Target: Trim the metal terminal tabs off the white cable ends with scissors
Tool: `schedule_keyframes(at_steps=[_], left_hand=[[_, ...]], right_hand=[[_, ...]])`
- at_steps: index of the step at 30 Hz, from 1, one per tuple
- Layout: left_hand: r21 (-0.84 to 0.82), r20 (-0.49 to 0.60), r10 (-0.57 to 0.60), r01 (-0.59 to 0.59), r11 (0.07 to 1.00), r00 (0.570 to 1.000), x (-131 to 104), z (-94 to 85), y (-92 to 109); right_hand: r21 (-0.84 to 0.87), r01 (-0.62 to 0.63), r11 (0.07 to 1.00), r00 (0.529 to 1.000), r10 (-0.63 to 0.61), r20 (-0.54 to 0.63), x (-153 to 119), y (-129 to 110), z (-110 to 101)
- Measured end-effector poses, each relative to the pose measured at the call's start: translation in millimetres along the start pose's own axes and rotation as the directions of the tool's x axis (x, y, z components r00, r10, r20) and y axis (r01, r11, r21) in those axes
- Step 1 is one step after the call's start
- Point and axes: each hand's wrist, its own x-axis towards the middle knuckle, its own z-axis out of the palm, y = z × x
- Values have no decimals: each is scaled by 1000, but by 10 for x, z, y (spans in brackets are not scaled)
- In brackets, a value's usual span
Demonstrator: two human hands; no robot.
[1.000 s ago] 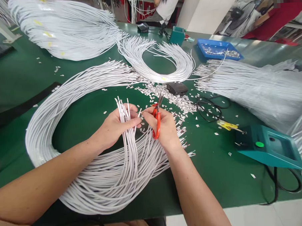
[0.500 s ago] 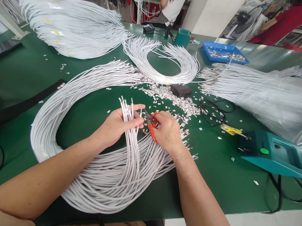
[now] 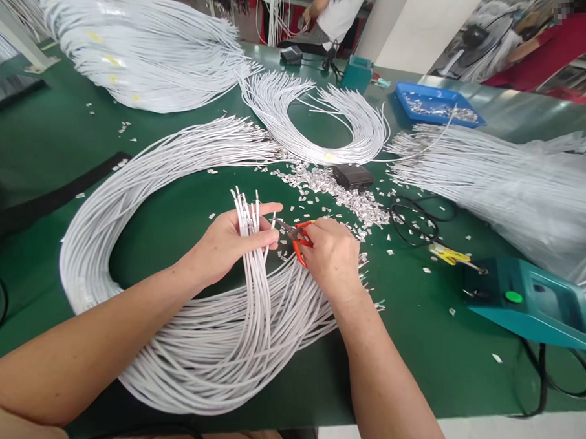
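Observation:
My left hand point(image 3: 230, 238) is closed around several white cables point(image 3: 254, 266), whose trimmed ends stick up above my fingers. One cable end point(image 3: 273, 221) leans apart from the others, by my thumb and forefinger. In my right hand point(image 3: 334, 253) is a pair of red-handled cutting pliers point(image 3: 302, 240); their jaws point left, close to that single cable end. Whether the jaws touch it is too small to tell. Below both hands curves a large coil of white cables point(image 3: 197, 372), and the held cables rise out of it.
Small silvery scraps point(image 3: 321, 186) lie strewn beyond my hands beside a black block point(image 3: 353, 176). A teal machine point(image 3: 530, 306) with a yellow lever stands right. More cable bundles point(image 3: 154, 51) and a blue tray point(image 3: 438, 103) lie farther back. Two people are in the background.
My right hand has shifted slightly right with the pliers, whose jaws now point more level toward the single cable end. My left hand keeps its hold on the cables.

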Motion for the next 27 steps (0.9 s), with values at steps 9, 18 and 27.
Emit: schedule_keyframes(at_steps=[9,18,27], left_hand=[[7,-69,-57,57,998,996,-1,26,17],[68,-70,-26,31,997,997,17,17,-28],[194,-96,21,-2,981,995,26,-8,-47]], right_hand=[[444,-315,839,947,246,206,92,-97,-130],[355,-261,898,942,157,296,61,-112,-104],[206,-171,963,949,104,298,48,-122,-150]])
